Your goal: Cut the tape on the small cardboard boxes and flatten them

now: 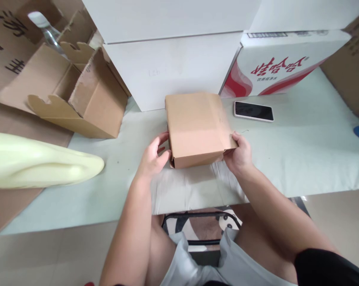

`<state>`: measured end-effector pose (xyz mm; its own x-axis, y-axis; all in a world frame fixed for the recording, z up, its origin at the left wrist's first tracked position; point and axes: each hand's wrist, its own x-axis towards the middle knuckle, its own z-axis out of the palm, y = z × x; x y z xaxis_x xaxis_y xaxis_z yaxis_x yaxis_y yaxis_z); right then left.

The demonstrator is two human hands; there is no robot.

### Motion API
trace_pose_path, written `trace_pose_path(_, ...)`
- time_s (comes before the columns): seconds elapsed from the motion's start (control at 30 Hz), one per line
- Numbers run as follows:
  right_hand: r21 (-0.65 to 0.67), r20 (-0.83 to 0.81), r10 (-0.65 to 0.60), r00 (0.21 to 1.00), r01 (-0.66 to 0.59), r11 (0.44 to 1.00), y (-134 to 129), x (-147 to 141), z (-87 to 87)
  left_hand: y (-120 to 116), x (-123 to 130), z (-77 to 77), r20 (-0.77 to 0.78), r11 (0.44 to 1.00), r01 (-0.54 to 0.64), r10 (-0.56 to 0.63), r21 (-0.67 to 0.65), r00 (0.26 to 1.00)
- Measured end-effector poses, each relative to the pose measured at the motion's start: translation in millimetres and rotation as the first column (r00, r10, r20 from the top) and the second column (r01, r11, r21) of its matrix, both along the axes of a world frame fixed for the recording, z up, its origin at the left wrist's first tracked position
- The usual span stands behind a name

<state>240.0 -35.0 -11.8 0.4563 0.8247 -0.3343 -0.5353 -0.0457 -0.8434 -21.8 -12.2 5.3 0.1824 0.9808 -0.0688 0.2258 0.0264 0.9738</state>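
A small brown cardboard box (197, 125) sits on the pale green table cover in front of me, its top panel closed. At the box's left side, my left hand (154, 155) has curled fingers and a thumb against the edge by the near corner. My right hand (240, 155) pinches a flap that sticks out at the right side, thumb on top and fingers underneath. The fingertips of both hands are partly hidden by the cardboard.
White cartons (173, 67) stand behind the box, beside a red-and-white printed carton (277, 65). A phone (253, 111) lies to the right. On the left are an open cardboard box (98, 95), a clear bottle (50, 35) and a pale yellow smooth object (42, 163).
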Motion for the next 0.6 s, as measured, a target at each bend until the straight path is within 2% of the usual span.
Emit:
trace_pose_path(0.13,0.01,0.013,0.015,1.0,-0.015,1.0,-1.0,2.0,-0.9,-2.4,-4.9,0.7,0.027,0.992,0.127,-0.127,-0.024,0.992)
trace_pose_path(0.23,0.002,0.001,0.003,1.0,-0.003,1.0,-1.4,1.1,0.3,-4.0,-5.2,0.1,0.003,0.99,0.132,-0.132,-0.039,0.991)
trace_pose_path(0.43,0.041,0.05,0.009,0.999,-0.011,0.999,-0.7,1.4,-0.4,-2.4,-0.8,-8.7,-0.068,0.999,0.007,-0.011,-0.049,0.998)
trace_pose_path(0.6,0.03,0.044,-0.039,0.998,0.038,0.999,1.0,-0.1,-0.6,0.0,1.4,-9.3,-0.262,0.994,-0.092,0.104,0.056,0.959)
